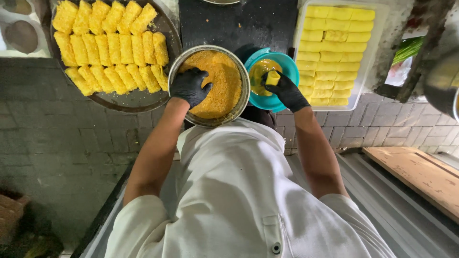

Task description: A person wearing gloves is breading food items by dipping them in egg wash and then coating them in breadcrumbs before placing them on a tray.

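White cloth of the person's garment [239, 191] fills the near part of the view, and two bare forearms are stretched forward from it.

Black gloves are worn on both hands. The left hand [190, 86] is laid on the orange crumbs in a round metal bowl [241, 102]; its fingers are curled downward, and it cannot be told if something is held under them. The right hand [286, 91] is closed around a small yellow roll [272, 77], which is held upright over the yellow liquid in a teal bowl [287, 64], just beside the metal bowl.

Further away, on the left, a dark round tray [138, 101] is seen with many crumb-coated pieces [110, 45] set in rows; it is judged to be mostly full, with a bare part left at its near side. On the right, a white tray [375, 43] is packed with smooth uncoated rolls [332, 57], so it seems that a good part of the coating is done and much is left.

Some things are hard to make out: the lower layers of rolls are hidden, both trays are cut off by the top edge, and a metal vessel [442, 81] at the right border is seen only in part.
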